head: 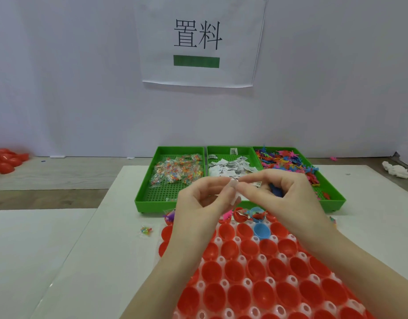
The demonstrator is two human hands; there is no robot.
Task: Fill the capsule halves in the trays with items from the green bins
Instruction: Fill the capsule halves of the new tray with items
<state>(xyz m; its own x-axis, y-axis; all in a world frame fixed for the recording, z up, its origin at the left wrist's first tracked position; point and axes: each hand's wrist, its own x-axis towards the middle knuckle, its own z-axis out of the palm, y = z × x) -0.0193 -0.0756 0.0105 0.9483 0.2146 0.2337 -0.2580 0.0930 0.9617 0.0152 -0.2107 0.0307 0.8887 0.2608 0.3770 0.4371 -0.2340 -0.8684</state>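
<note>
While both hands meet at the centre of the frame, the left hand (202, 199) and the right hand (282, 194) pinch a small white paper slip (235, 188) between their thumbs and forefingers, fingertips pressed together on it; the right hand also seems to tuck something dark blue (276, 191) under its curled fingers, too hidden to identify. Behind the hands, across the middle of the frame, 3 green bins sit side by side, touching: the left bin (161, 199) holds small clear packets of coloured beads (179, 171), the middle bin (230, 151) holds folded white printed slips (228, 168), the right bin (334, 196) holds small coloured plastic figures (285, 160). Below the hands, filling the lower centre and lower right, a clear tray (241, 259) carries rows of open red capsule halves (235, 271), most of them showing bare interiors. 1 blue capsule half (262, 230) sits in the tray's far rows, and the row nearest the bins holds halves with items inside (256, 215). 1 loose bead packet (146, 231) lies on the white table surface (72, 261) left of the tray. Upper centre, a paper sign (198, 40) with 2 characters and a green bar hangs on the wall. Far left, a pile of red capsule pieces (5, 160); far right, a crumpled white wad (396, 170).
</note>
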